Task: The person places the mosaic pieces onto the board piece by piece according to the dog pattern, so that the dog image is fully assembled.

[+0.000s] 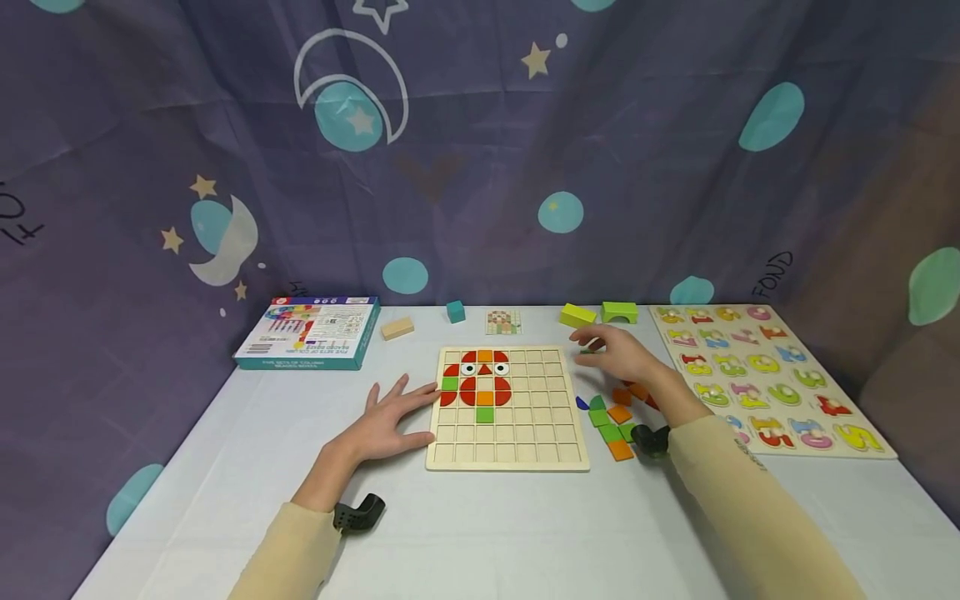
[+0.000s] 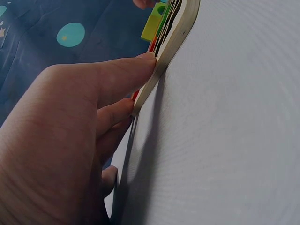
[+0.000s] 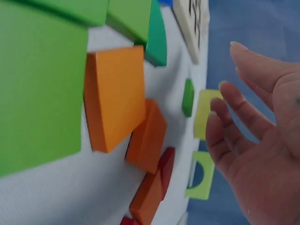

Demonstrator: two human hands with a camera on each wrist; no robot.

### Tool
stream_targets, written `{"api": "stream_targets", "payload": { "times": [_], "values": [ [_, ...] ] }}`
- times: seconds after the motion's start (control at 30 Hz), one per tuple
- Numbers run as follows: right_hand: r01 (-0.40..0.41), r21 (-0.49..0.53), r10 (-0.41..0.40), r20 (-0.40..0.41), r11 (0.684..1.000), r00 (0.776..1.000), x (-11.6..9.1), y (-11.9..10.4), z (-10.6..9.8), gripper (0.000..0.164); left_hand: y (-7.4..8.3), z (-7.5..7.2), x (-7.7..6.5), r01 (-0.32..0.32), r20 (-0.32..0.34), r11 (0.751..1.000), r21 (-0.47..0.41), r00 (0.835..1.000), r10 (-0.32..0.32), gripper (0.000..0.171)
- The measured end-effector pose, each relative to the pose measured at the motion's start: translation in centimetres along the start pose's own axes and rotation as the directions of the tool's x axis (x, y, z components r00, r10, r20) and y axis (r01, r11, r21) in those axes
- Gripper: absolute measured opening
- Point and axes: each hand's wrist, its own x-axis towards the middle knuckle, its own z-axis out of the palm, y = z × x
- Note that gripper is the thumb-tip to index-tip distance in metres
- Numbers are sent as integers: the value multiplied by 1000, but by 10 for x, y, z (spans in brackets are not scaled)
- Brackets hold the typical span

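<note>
A square wooden grid board (image 1: 536, 454) lies on the table, with red, orange and green tiles set in its upper left part. Two tiles there bear eyes. My left hand (image 1: 386, 425) is spread at the board's left side, its fingertips and thumb touching the edge; the left wrist view shows the thumb (image 2: 126, 75) against the rim. Beyond the board's right side hovers my right hand (image 1: 618, 354), fingers loosely bent and holding nothing. Close to its fingertips is a small green tile (image 3: 188, 97) on the table. Loose green tiles (image 1: 600, 417) and orange tiles (image 1: 620, 450) lie below that hand.
A small pattern card (image 1: 503, 322) lies behind the board. Along the back are a teal cube (image 1: 455, 312), a plain wooden block (image 1: 397, 328), a yellow block (image 1: 577, 315) and a green arch block (image 1: 619, 312). A box (image 1: 300, 363) is at left, a number puzzle (image 1: 795, 408) at right.
</note>
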Motion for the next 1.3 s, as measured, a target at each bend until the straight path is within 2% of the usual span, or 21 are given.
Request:
{"api": "stream_targets", "payload": {
  "times": [0.27, 0.47, 0.67, 0.83, 1.0, 1.3],
  "values": [
    [-125, -9, 126, 36, 992, 991, 6, 16, -4, 39, 0, 2, 2, -16, -12, 1000, -5, 1000, 16, 69],
    [-173, -39, 175, 56, 984, 983, 10, 25, -4, 39, 2, 1, 4, -6, 4, 1000, 6, 1000, 6, 69],
    [-142, -86, 147, 49, 986, 988, 12, 28, -3, 32, 2, 2, 5, 8, 11, 1000, 22, 1000, -8, 69],
    [-150, -52, 152, 30, 987, 988, 9, 26, -1, 21, 1, 2, 5, 6, 12, 1000, 18, 1000, -6, 70],
    [-98, -31, 98, 11, 995, 995, 6, 23, -3, 12, 2, 2, 4, -1, 4, 1000, 12, 1000, 1, 70],
    [-43, 31, 42, 36, 999, 998, 0, 3, -3, 13, 1, 1, 1, 0, -10, 1000, 0, 1000, 0, 69]
  ]
}}
